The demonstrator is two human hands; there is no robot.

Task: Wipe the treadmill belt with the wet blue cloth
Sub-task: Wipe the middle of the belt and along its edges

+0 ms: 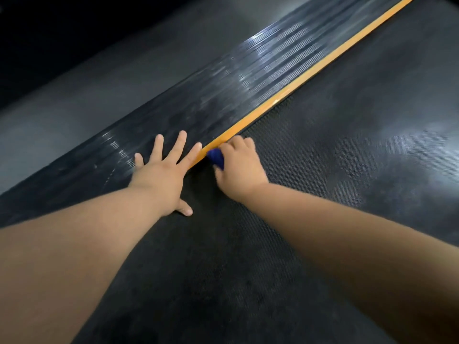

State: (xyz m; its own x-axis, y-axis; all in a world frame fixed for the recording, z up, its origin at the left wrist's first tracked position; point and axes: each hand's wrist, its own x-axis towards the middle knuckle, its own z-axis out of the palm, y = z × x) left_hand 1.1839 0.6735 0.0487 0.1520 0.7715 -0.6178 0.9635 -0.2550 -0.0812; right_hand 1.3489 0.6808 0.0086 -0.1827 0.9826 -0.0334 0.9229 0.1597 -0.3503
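Observation:
The dark textured treadmill belt [335, 150] fills the right and lower part of the head view. My right hand [239, 171] is closed around a bunched blue cloth [216, 157], pressing it on the belt right beside the orange strip [298, 80]. Only a small part of the cloth shows past my fingers. My left hand [162, 173] lies flat with fingers spread, its palm on the ribbed black side rail [223, 95] and its thumb on the belt.
The orange strip runs diagonally from the hands to the top right corner, dividing the belt from the ribbed side rail. Beyond the rail, at the left, lies grey floor [74, 100]. The image is motion-blurred.

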